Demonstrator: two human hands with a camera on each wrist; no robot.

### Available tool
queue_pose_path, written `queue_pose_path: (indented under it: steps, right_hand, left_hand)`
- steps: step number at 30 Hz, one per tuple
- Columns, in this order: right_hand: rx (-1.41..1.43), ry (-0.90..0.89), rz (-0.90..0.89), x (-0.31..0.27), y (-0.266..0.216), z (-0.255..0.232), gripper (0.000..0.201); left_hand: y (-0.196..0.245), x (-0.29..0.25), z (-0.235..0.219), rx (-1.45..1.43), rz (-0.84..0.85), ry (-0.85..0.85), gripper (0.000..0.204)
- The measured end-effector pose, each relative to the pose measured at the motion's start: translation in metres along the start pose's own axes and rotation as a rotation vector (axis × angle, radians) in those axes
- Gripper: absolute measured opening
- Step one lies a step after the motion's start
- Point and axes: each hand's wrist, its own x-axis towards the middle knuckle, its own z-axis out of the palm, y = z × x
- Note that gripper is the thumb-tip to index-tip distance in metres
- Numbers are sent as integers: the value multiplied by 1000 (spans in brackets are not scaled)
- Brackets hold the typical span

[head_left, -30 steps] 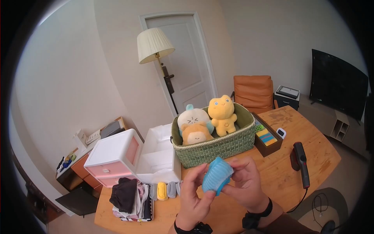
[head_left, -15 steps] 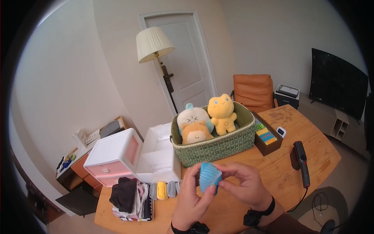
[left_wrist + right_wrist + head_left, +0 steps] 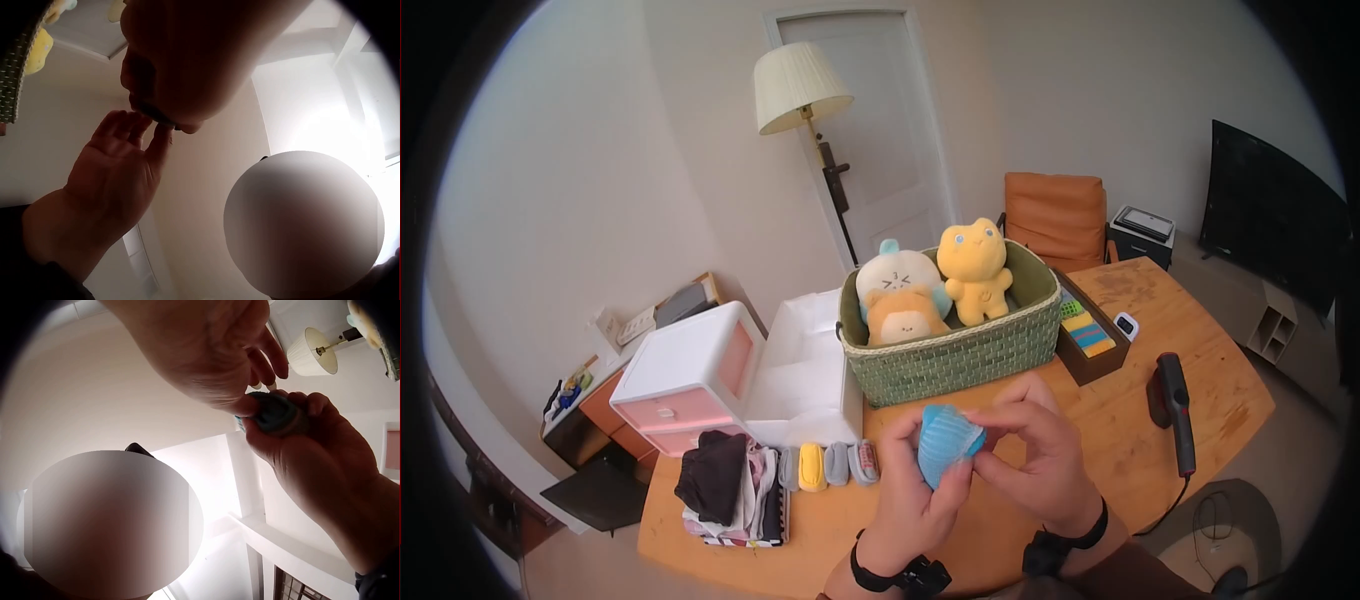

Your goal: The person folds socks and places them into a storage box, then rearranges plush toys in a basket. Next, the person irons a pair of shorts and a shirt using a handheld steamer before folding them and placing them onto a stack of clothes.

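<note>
Between left hand point(image 3: 917, 500) and right hand point(image 3: 1045, 468): blue ribbed sock point(image 3: 945, 446) is being gripped by both.
Beyond the hands: woven basket point(image 3: 960, 368) is holding plush toys point(image 3: 977, 272).
Left of them: rolled socks point(image 3: 811, 467) are lying beside stacked clothes point(image 3: 718, 490).

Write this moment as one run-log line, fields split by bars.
left hand: fingers curled round blue ribbed bundle | right hand: fingers pinch its edge | bundle: over table | basket: three plush toys inside

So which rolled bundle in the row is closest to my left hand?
The grey roll with reddish marks, at the row's end by your left hand; the yellow roll and two plain grey rolls lie farther off.
</note>
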Motion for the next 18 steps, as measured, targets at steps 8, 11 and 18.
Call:
queue_pose_path:
  steps: [8, 11, 18]
  right_hand:
    - [110, -36, -129, 7, 18, -2, 42]
    - [23, -14, -61, 9, 14, 5, 44]
    - [220, -29, 241, 10, 12, 11, 42]
  left_hand:
    - [-1, 12, 0, -465, -196, -23, 50]
    - [-1, 14, 7, -408, -188, -55, 48]
    - [-8, 19, 6, -283, -211, -185, 48]
